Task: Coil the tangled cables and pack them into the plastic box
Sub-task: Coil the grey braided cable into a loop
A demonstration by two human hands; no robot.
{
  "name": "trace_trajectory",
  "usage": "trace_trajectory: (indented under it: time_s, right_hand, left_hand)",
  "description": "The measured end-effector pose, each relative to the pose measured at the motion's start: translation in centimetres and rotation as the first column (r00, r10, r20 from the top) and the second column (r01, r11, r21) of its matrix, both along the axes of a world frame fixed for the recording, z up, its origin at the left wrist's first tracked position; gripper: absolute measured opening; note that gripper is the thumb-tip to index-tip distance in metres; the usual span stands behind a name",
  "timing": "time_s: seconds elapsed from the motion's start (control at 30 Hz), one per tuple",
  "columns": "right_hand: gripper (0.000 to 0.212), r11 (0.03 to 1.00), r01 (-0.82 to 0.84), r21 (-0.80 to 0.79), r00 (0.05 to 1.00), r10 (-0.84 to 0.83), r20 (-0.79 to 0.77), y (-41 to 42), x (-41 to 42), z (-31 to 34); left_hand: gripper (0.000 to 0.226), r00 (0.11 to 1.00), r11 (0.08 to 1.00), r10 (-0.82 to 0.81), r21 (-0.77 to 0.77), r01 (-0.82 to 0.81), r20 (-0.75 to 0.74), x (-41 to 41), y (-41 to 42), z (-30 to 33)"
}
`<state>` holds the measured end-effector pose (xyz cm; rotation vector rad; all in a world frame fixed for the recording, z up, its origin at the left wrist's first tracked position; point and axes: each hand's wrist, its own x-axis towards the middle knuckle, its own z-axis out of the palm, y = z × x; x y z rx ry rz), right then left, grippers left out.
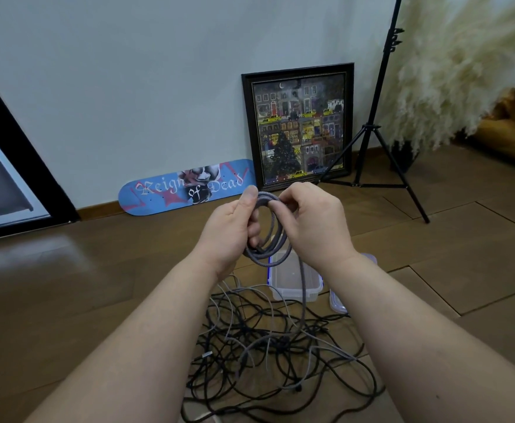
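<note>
Gripping a grey cable coil point(265, 230) in both hands point(228, 230) point(314, 221), fingers curled round it, I see the plastic box point(293, 293) holding nothing.

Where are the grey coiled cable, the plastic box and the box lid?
grey coiled cable point(269, 239): head view, on the loops between the hands.
plastic box point(293, 296): head view, on its near wall.
box lid point(337, 302): head view, on its near corner.
</note>
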<state>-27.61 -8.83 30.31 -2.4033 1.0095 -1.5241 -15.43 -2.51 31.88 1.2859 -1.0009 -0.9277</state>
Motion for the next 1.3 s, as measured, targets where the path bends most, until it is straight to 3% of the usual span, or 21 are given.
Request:
trace_trajectory:
  time_s: [0.17, 0.3, 0.33, 0.4, 0.5, 0.6, 0.8, 1.0, 1.3]
  right_hand:
    - [0.017, 0.976, -0.008, 0.216, 0.989, -0.025, 0.148, 0.5, 0.5, 0.0]
    - [0.008, 0.924, -0.148, 0.352, 0.972, 0.071, 0.222, 0.0, 0.1, 0.3]
    - [0.016, 0.904, -0.2, 0.377, 0.968, 0.123, 0.217, -0.1, -0.2, 0.5]
    - [0.056, 0.862, -0.283, 0.42, 0.959, 0.254, 0.124, 0.0, -1.0, 1.1]
    - [0.113, 0.851, -0.285, 0.44, 0.908, 0.387, -0.16, 0.8, -1.5, 1.6]
    - [0.131, 0.885, -0.275, 0.375, 0.858, 0.402, -0.32, 1.4, -1.1, 1.4]
    - [0.134, 0.886, -0.256, 0.386, 0.852, 0.395, -0.343, 1.4, -1.1, 1.2]
    - [0.114, 0.857, -0.307, 0.415, 0.892, 0.411, -0.189, 1.3, -0.9, 0.7]
    - [0.107, 0.831, -0.346, 0.435, 0.932, 0.358, 0.057, 0.5, 0.1, -0.5]
  left_hand:
    - [0.03, 0.995, 0.992, -0.085, -0.098, 0.079, -0.055, -0.4, -0.4, 0.2]
    - [0.03, 0.995, 0.993, -0.088, -0.086, 0.084, -0.042, -0.2, -0.3, 0.1]
    - [0.031, 0.996, 0.995, -0.061, -0.078, 0.056, -0.066, 0.0, -0.3, 0.0]
    - [0.033, 0.99, 0.998, -0.003, -0.066, -0.007, -0.143, 0.8, -0.3, 0.0]
    - [0.033, 0.975, 0.998, 0.007, -0.062, -0.021, -0.221, 1.7, -0.2, 0.2]
    - [0.032, 0.976, 0.998, -0.011, -0.057, -0.002, -0.219, 1.2, -0.2, 0.0]
    - [0.035, 0.968, 0.997, -0.078, -0.034, 0.072, -0.239, 0.8, 0.1, 0.1]
    - [0.029, 0.968, 0.993, -0.115, -0.006, 0.117, -0.222, 0.8, 0.2, 0.2]
    - [0.02, 0.986, 0.974, 0.16, -0.171, -0.149, 0.053, -0.2, -0.5, -0.1]
